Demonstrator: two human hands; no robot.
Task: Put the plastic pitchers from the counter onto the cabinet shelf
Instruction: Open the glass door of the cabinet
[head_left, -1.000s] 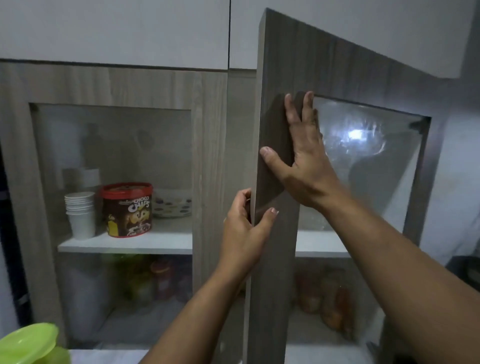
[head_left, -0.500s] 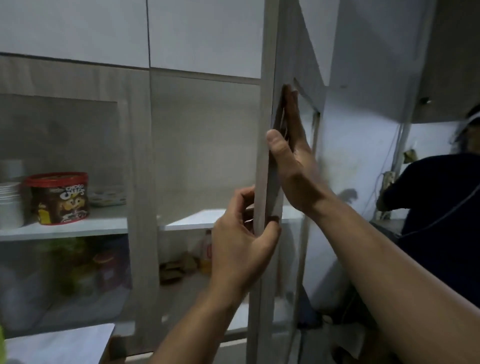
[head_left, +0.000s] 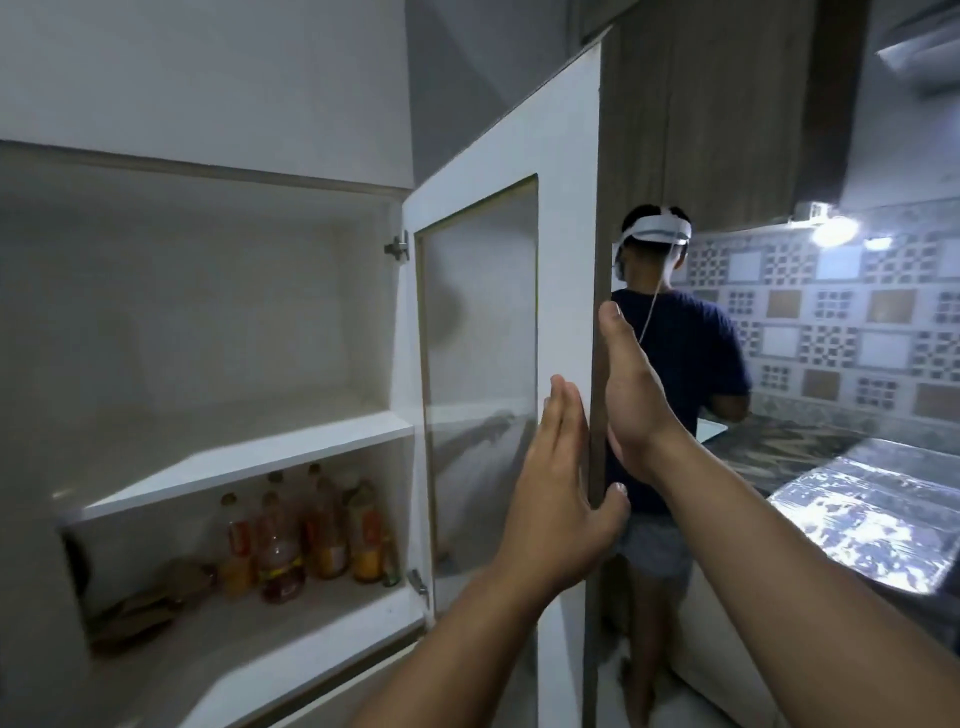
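Observation:
The glass-paned cabinet door (head_left: 563, 270) stands swung wide open to the right. My left hand (head_left: 558, 488) lies flat on its white inner face, thumb hooked round the free edge. My right hand (head_left: 631, 395) presses on the door's outer side at the same edge, fingers hidden behind it. The upper cabinet shelf (head_left: 249, 457) is white and bare. No pitcher is in view.
Several bottles (head_left: 306, 535) and some brown items stand on the lower shelf. A person (head_left: 675, 374) in a dark shirt and a white headband stands just behind the door, facing a patterned counter (head_left: 810, 452) and tiled wall at the right.
The door has swung from nearly shut to fully open, both hands following its edge. My view turned right; the left cabinet with the Choco tub and the green pitcher left the frame.

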